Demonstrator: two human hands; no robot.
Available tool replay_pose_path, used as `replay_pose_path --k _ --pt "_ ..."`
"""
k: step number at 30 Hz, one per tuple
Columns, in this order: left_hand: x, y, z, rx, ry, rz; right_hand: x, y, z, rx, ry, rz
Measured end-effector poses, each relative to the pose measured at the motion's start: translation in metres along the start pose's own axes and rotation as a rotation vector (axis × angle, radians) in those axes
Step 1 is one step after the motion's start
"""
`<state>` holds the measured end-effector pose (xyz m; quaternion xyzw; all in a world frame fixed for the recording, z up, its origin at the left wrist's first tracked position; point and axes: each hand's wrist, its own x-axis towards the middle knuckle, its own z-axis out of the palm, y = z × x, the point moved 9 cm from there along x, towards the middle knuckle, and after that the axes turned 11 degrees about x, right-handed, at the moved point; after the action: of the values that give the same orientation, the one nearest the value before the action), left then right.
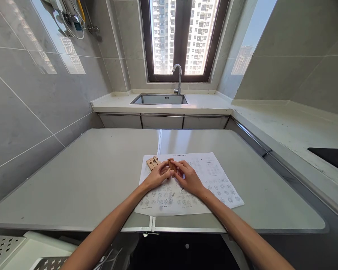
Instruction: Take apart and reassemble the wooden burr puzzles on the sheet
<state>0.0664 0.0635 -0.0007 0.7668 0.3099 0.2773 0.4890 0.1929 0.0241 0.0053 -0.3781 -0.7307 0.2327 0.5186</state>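
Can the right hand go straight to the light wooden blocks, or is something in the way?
Something's in the way: the left hand and the held brown wooden piece are between the right hand and the light wooden blocks.

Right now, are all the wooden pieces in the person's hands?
No, some wooden pieces lie on the printed paper beside the left hand.
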Motion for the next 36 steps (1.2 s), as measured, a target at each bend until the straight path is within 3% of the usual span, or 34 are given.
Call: replay_pose_path --k 9,18,24,31,36 --pt "0.001 -0.004 0.0 -0.063 -0.011 -0.011 0.001 -0.002 -0.003 -0.026 0.021 0.094" --pt "0.002 -0.02 -0.004 -0.146 0.058 -0.069 -0.001 0.009 -0.001 -0.097 -0.018 0.205" --pt "0.003 -0.023 -0.007 -0.177 0.074 -0.075 0.001 0.005 -0.004 -0.146 -0.016 0.206" --pt "0.001 -0.017 -0.004 -0.154 0.058 -0.07 0.0 0.005 -0.006 -0.169 0.0 0.191" --pt "-0.004 0.002 -0.002 0.034 0.053 -0.016 0.001 0.004 -0.011 -0.174 0.021 0.185"
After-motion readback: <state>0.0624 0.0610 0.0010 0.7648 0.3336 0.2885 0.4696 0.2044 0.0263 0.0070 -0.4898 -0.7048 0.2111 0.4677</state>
